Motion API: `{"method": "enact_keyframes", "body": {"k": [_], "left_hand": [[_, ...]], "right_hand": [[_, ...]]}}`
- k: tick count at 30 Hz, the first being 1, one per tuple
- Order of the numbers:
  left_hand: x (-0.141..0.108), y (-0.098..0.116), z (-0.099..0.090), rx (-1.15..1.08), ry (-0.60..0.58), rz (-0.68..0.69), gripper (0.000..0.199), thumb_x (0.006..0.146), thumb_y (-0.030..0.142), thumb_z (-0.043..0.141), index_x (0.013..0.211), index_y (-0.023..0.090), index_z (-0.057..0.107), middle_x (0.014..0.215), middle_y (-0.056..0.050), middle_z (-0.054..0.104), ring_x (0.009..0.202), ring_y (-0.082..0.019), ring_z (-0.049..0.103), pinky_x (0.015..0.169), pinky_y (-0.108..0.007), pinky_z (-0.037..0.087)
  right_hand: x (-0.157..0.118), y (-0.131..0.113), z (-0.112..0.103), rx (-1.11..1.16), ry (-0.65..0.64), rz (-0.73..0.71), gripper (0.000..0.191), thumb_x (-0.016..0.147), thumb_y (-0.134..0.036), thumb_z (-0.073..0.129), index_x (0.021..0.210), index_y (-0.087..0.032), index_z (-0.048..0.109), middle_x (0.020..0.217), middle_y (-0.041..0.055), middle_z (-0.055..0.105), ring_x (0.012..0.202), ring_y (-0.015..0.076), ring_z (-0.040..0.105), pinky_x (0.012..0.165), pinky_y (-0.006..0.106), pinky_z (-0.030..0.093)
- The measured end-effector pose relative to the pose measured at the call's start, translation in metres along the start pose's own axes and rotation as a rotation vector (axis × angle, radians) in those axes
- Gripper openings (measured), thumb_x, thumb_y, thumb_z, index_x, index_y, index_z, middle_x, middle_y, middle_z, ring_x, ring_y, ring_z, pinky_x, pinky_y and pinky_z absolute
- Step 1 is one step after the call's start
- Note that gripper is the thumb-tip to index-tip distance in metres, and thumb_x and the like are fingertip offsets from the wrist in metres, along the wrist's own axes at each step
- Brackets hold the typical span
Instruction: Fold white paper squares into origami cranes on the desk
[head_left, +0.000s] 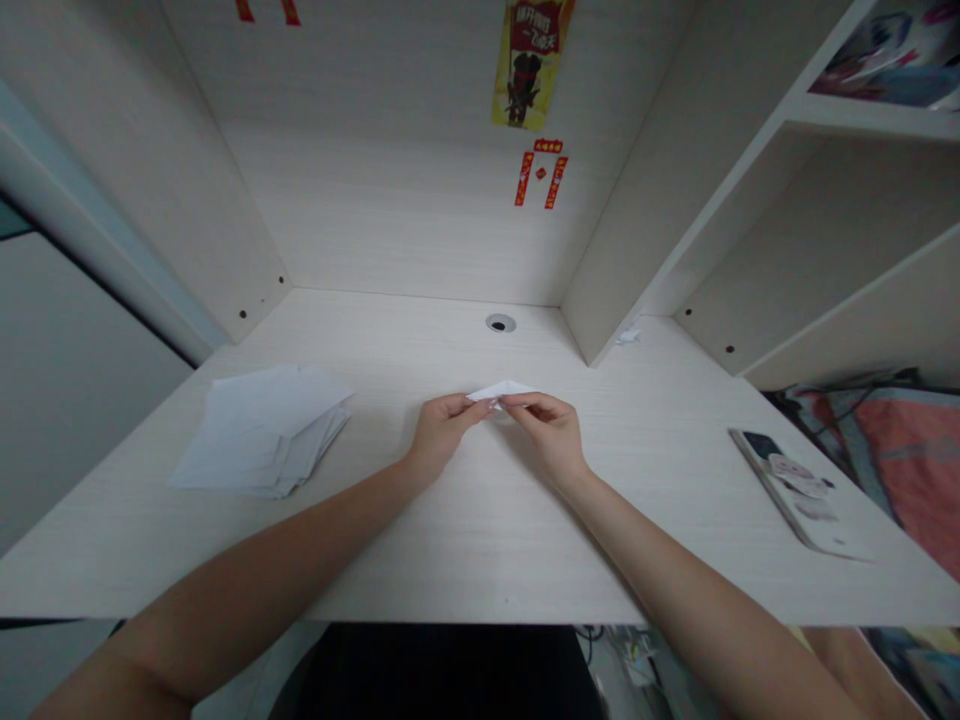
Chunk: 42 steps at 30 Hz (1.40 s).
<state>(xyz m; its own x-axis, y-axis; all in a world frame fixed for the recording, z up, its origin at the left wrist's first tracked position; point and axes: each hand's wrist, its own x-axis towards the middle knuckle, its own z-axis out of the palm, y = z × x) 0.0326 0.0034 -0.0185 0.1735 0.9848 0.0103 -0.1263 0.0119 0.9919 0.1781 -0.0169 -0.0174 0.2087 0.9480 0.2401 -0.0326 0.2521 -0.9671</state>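
Observation:
A small folded piece of white paper (pixel 504 388) is held just above the middle of the desk, its top edge rising to a low peak. My left hand (pixel 444 428) pinches its left side between thumb and fingers. On the other side, my right hand (pixel 551 425) grips the paper the same way, and the fingertips of both hands nearly meet at its lower middle. The fingers hide part of the folds. To the left of my left hand lies a loose stack of white paper sheets (pixel 255 430).
A phone in a decorated case (pixel 799 490) lies at the desk's right. A round cable hole (pixel 501 323) sits near the back panel. An upright divider (pixel 637 190) stands at the back right, with a white scrap (pixel 628 335) beside it. Red fabric (pixel 915 460) lies beyond the right edge.

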Motion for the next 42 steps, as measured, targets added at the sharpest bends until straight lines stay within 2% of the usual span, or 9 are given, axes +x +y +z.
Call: {"method": "enact_keyframes", "body": {"k": [10, 16, 28, 35, 39, 42], "left_hand": [[-0.002, 0.003, -0.001, 0.031, -0.008, 0.000, 0.024, 0.066, 0.039, 0.070, 0.068, 0.015, 0.071, 0.070, -0.003, 0.070, 0.069, -0.015, 0.059, 0.069, -0.026, 0.042], [-0.001, 0.003, -0.001, 0.001, -0.005, -0.026, 0.028, 0.067, 0.042, 0.069, 0.073, 0.015, 0.073, 0.073, -0.005, 0.071, 0.073, -0.018, 0.062, 0.074, -0.029, 0.044], [-0.001, 0.006, -0.002, -0.017, -0.089, -0.048, 0.031, 0.075, 0.041, 0.060, 0.084, 0.015, 0.073, 0.084, -0.009, 0.073, 0.085, -0.022, 0.065, 0.082, -0.033, 0.044], [0.000, 0.003, -0.003, -0.001, -0.115, -0.021, 0.034, 0.079, 0.042, 0.056, 0.091, 0.014, 0.071, 0.092, -0.010, 0.072, 0.086, -0.021, 0.066, 0.083, -0.032, 0.044], [0.000, 0.005, -0.002, -0.001, -0.104, -0.029, 0.032, 0.076, 0.040, 0.060, 0.089, 0.013, 0.071, 0.090, -0.009, 0.072, 0.084, -0.020, 0.065, 0.083, -0.032, 0.045], [0.000, 0.006, 0.000, -0.015, -0.103, -0.036, 0.028, 0.072, 0.036, 0.066, 0.086, 0.013, 0.071, 0.087, -0.008, 0.073, 0.081, -0.019, 0.065, 0.081, -0.030, 0.046]], "right_hand": [[0.005, 0.006, -0.003, 0.048, -0.026, 0.079, 0.015, 0.062, -0.033, 0.074, 0.073, -0.022, 0.073, 0.074, 0.0031, 0.072, 0.069, 0.0177, 0.063, 0.064, 0.031, 0.049], [0.007, 0.005, -0.004, 0.064, -0.032, 0.100, 0.014, 0.061, -0.031, 0.074, 0.072, -0.022, 0.073, 0.072, 0.0027, 0.071, 0.067, 0.0166, 0.062, 0.064, 0.030, 0.048], [0.010, 0.001, -0.006, 0.102, 0.009, 0.111, 0.015, 0.061, -0.027, 0.074, 0.076, -0.024, 0.074, 0.074, 0.0002, 0.071, 0.059, 0.0110, 0.054, 0.061, 0.026, 0.042], [0.014, 0.002, -0.011, 0.103, -0.030, 0.126, 0.024, 0.065, -0.031, 0.072, 0.087, -0.022, 0.073, 0.061, -0.0010, 0.066, 0.056, 0.0104, 0.052, 0.058, 0.024, 0.040], [0.014, 0.000, -0.011, 0.082, -0.020, 0.084, 0.022, 0.066, -0.031, 0.072, 0.085, -0.022, 0.073, 0.067, 0.0004, 0.070, 0.059, 0.0112, 0.056, 0.060, 0.025, 0.043], [0.012, 0.000, -0.009, 0.091, -0.030, 0.075, 0.019, 0.066, -0.030, 0.072, 0.084, -0.022, 0.073, 0.077, 0.0023, 0.072, 0.067, 0.0140, 0.062, 0.067, 0.027, 0.047]]}}
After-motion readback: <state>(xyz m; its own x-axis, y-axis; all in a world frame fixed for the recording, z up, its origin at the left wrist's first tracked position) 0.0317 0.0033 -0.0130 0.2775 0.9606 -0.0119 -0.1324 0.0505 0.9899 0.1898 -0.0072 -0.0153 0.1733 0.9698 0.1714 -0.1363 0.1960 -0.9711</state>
